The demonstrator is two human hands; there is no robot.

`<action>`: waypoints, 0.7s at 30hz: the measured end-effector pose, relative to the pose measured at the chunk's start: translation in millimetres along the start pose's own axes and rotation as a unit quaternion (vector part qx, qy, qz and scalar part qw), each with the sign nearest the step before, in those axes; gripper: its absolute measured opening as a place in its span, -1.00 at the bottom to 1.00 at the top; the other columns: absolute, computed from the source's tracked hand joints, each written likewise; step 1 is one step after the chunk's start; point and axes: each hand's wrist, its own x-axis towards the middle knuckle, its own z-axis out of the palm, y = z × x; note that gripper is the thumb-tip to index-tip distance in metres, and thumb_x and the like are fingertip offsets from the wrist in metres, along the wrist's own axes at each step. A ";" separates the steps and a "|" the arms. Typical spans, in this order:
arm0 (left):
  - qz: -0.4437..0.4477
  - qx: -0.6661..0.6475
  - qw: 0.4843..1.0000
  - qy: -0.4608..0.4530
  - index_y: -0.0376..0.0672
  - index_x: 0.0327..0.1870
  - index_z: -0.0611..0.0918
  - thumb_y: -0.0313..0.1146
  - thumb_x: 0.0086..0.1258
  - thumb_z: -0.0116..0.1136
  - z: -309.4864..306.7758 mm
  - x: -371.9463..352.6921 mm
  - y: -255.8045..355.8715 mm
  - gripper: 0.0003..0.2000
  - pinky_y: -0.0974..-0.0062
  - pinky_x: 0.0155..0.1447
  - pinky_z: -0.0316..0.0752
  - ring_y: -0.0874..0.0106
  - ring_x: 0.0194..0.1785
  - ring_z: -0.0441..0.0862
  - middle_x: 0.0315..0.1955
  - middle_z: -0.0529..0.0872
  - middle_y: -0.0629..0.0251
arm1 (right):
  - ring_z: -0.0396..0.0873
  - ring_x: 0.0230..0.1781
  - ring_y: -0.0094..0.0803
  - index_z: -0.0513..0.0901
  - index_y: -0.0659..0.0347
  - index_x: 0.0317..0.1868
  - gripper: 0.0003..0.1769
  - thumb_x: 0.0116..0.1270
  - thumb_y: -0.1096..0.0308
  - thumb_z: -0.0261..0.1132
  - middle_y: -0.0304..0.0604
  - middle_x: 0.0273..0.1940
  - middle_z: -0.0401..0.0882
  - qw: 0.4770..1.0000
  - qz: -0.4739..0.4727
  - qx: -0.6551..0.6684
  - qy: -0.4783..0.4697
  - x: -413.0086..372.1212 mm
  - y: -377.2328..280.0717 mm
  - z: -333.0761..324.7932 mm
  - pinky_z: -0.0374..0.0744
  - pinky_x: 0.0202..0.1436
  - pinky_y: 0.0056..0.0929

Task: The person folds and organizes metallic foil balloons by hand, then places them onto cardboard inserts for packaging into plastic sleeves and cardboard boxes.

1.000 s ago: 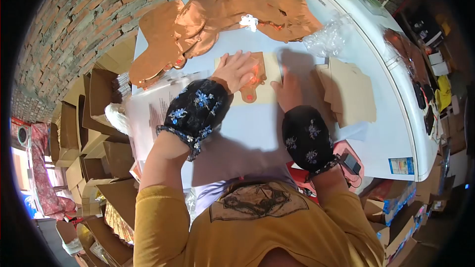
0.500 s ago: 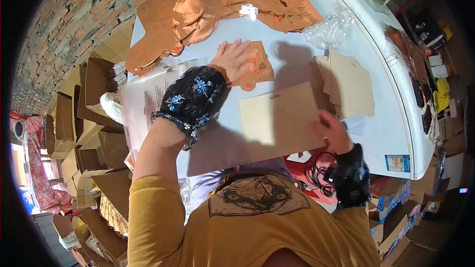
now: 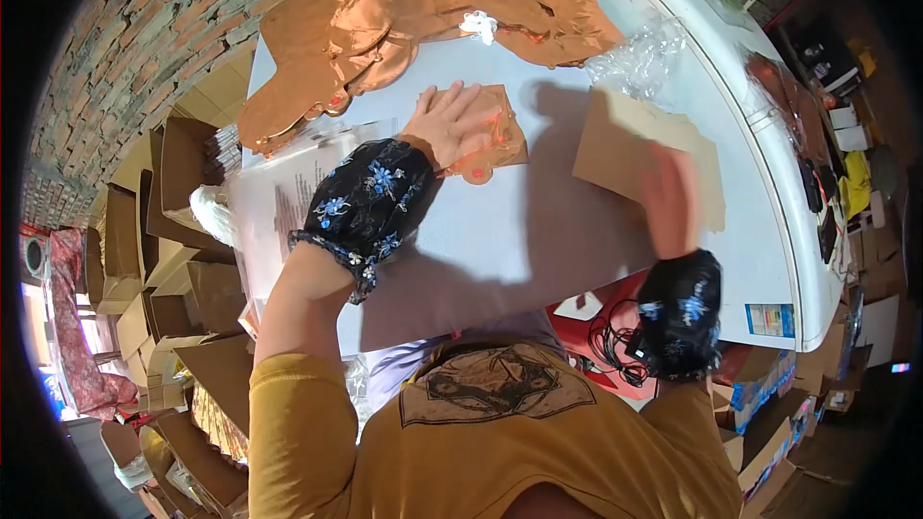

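Note:
My left hand [image 3: 450,127] lies flat, fingers spread, on a folded copper-coloured foil piece [image 3: 510,139] with red marks. The palm covers part of that foil. A black floral sleeve cover is on each forearm. On the right side of the table, my right hand [image 3: 670,197] is smeared by motion, and its fingers do not show clearly. It overlaps the right end of a tan cardboard sheet [image 3: 611,149]. This sheet lies over other tan cardboard sheets [image 3: 710,194] beside the white appliance.
Larger copper foil shapes [image 3: 423,14] spread along the table's far side, with a white bundle [image 3: 479,27] on them. Crumpled clear plastic [image 3: 639,58] sits by the white appliance [image 3: 760,135]. Clear printed bags [image 3: 279,197] lie at left, near open cartons [image 3: 207,293]. Black cable [image 3: 615,341] is below the front edge.
The tan cardboard sheet has moved from the front middle of the table up and right, over the other sheets. My right hand has moved forward with it. My left hand stays on the foil.

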 end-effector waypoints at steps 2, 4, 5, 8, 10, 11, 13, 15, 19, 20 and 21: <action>0.006 0.001 1.000 0.002 0.42 0.54 0.30 0.19 0.60 -0.31 1.0 0.2 -1.5 -0.48 -0.10 0.60 -0.20 0.13 0.65 -0.05 0.59 0.11 0.19 | 0.50 0.15 0.01 0.55 0.17 0.22 -0.47 0.20 0.48 0.37 -0.01 0.12 0.57 0.986 -0.079 0.133 -0.069 3.3 -38.2 38.6 0.49 0.25 -0.09; 0.011 0.002 1.000 0.014 0.43 0.54 0.30 0.18 0.61 -0.31 2.9 -0.4 -1.6 -0.48 -0.10 0.60 -0.20 0.12 0.65 -0.05 0.58 0.11 0.19 | 0.49 0.14 -0.01 0.55 0.15 0.20 -0.46 0.16 0.48 0.39 -0.07 0.09 0.57 0.961 -0.118 0.213 -0.127 16.3 -78.0 66.4 0.50 0.24 -0.10; 0.013 0.004 1.000 0.020 0.43 0.53 0.30 0.17 0.61 -0.31 3.4 -0.6 -2.3 -0.49 -0.10 0.60 -0.20 0.12 0.65 -0.05 0.58 0.11 0.19 | 0.48 0.14 -0.03 0.56 0.14 0.20 -0.46 0.15 0.46 0.39 -0.10 0.07 0.58 0.957 -0.134 0.225 -0.124 19.5 -86.7 84.7 0.50 0.24 -0.11; 0.023 -0.003 0.999 0.029 0.35 0.51 0.34 0.14 0.59 -0.25 2.1 -0.3 -2.4 -0.49 -0.15 0.58 -0.17 0.08 0.63 -0.03 0.56 0.15 0.17 | 0.48 0.10 -0.06 0.65 0.12 0.05 -0.62 0.18 0.40 0.41 -0.15 0.00 0.58 0.951 -0.116 0.263 -0.115 38.6 -100.4 113.1 0.49 0.23 -0.16; 0.012 -0.015 1.000 0.016 0.30 0.51 0.34 0.11 0.59 -0.25 1.9 1.6 -3.3 -0.49 -0.16 0.58 -0.17 0.08 0.63 -0.03 0.56 0.16 0.16 | 0.47 0.03 -0.08 0.70 0.11 -0.10 -0.77 0.21 0.37 0.40 -0.18 -0.06 0.58 0.947 -0.145 0.269 -0.097 43.2 -96.7 130.6 0.49 0.17 -0.18; 0.009 -0.022 1.000 0.010 0.27 0.52 0.34 0.09 0.59 -0.26 2.0 2.3 -3.1 -0.49 -0.17 0.58 -0.17 0.08 0.63 -0.03 0.55 0.16 0.15 | 0.47 -0.01 -0.09 0.73 0.10 -0.17 -0.84 0.22 0.36 0.40 -0.19 -0.08 0.58 0.945 -0.158 0.271 -0.088 44.1 -93.5 137.2 0.50 0.14 -0.18; 0.006 -0.035 0.999 0.000 0.24 0.53 0.32 0.07 0.61 -0.29 0.9 3.2 -4.1 -0.48 -0.16 0.58 -0.19 0.09 0.64 -0.06 0.56 0.14 0.15 | 0.46 -0.07 -0.09 0.73 0.10 -0.29 -0.92 0.23 0.33 0.41 -0.21 -0.13 0.58 0.943 -0.141 0.289 -0.091 48.9 -93.6 142.1 0.48 0.07 -0.19; -0.019 -0.110 0.994 -0.019 0.22 0.54 0.30 0.06 0.62 -0.31 -3.6 4.2 -4.3 -0.48 -0.16 0.59 -0.23 0.10 0.65 -0.08 0.57 0.12 0.15 | 0.46 -0.11 -0.10 0.71 0.10 -0.37 -0.91 0.21 0.31 0.43 -0.21 -0.18 0.58 0.941 -0.097 0.307 -0.105 50.8 -94.4 149.8 0.46 0.03 -0.19; -0.056 -0.230 0.969 -0.067 0.22 0.56 0.25 0.06 0.62 -0.30 -13.5 9.5 -7.3 -0.47 -0.16 0.59 -0.28 0.11 0.66 -0.11 0.59 0.07 0.16 | 0.46 -0.15 -0.09 0.68 0.12 -0.37 -0.86 0.14 0.31 0.46 -0.19 -0.25 0.55 0.933 -0.013 0.331 -0.141 49.4 -93.4 167.8 0.44 0.00 -0.16; -0.051 -0.223 0.970 -0.078 0.22 0.57 0.22 0.06 0.62 -0.30 -13.5 9.9 -8.5 -0.47 -0.16 0.59 -0.29 0.12 0.66 -0.12 0.60 0.06 0.17 | 0.47 -0.16 -0.08 0.67 0.13 -0.35 -0.85 0.12 0.31 0.47 -0.18 -0.25 0.55 0.930 -0.006 0.335 -0.148 49.0 -92.8 170.2 0.44 -0.01 -0.14; -0.043 -0.183 0.979 -0.080 0.23 0.58 0.20 0.06 0.62 -0.28 -12.9 9.4 -7.6 -0.46 -0.16 0.59 -0.29 0.12 0.66 -0.12 0.60 0.06 0.17 | 0.48 -0.16 -0.09 0.67 0.13 -0.32 -0.84 0.12 0.33 0.47 -0.18 -0.24 0.56 0.937 -0.010 0.322 -0.135 50.5 -96.2 166.0 0.46 -0.03 -0.15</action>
